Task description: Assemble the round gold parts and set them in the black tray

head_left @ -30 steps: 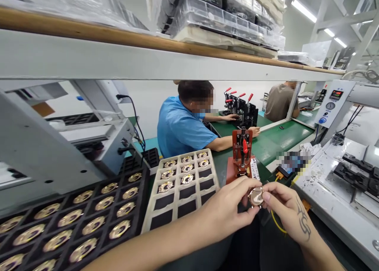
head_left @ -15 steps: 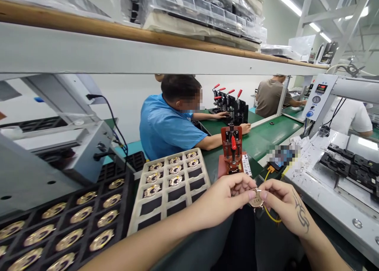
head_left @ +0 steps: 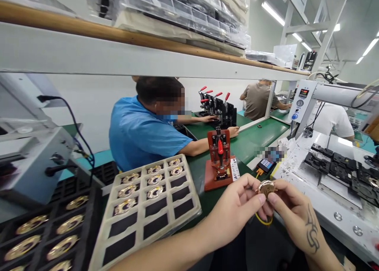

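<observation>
Two hands meet low in the frame, over the near edge of the bench (head_left: 251,142). Left hand (head_left: 237,209) and right hand (head_left: 291,213) both pinch one small round gold-coloured part (head_left: 265,188) between thumb and fingertips, fingers closed on its rim; part held in the air, clear of the bench surface. Right hand bears a dark mark on its back. A yellow wire (head_left: 263,220) loops just below the two hands.

Left of the hands: cream tray (head_left: 189,213) with a grid of pockets; far rows hold round gold parts, near pockets show dark bottoms. Further left, black tray (head_left: 89,207) with larger gold discs in its pockets.

Just beyond the hands: red jig (head_left: 218,160) standing upright on the green bench, red-tipped lever at its middle. Small device with keys (head_left: 265,165) near it to the right. White machine bed (head_left: 322,184) on the right carries black fixtures.

Across the bench: a person in a blue shirt (head_left: 142,132), forearm resting on the green surface, beside a row of black clamps with red handles (head_left: 216,103). Further back, a person in a brown shirt (head_left: 257,99). Overhead shelf (head_left: 118,53) holds stacked clear trays.
</observation>
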`<state>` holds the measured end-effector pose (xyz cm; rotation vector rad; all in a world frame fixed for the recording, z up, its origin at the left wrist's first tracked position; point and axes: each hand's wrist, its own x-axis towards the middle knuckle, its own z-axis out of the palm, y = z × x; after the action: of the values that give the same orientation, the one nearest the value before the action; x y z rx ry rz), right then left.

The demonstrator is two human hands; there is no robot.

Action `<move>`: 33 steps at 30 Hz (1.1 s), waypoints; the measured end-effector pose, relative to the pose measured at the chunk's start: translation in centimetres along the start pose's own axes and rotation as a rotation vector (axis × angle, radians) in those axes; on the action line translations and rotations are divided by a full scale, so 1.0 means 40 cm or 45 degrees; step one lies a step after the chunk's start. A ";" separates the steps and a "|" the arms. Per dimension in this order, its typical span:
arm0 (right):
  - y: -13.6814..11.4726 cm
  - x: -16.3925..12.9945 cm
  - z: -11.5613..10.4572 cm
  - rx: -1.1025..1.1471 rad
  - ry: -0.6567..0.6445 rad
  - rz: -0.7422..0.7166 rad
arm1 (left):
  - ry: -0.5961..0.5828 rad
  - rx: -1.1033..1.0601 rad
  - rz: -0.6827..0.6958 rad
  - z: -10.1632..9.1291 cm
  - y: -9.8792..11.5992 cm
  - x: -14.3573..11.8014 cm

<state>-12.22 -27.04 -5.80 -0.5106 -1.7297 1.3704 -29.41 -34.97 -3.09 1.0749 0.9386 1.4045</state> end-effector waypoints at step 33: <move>0.004 -0.086 -0.095 0.019 0.150 0.273 | -0.005 0.098 0.032 0.044 -0.089 0.016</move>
<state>-7.26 -27.35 -7.06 -0.7713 -1.6038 1.4703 -26.73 -33.99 -5.91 1.1498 0.9863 1.3962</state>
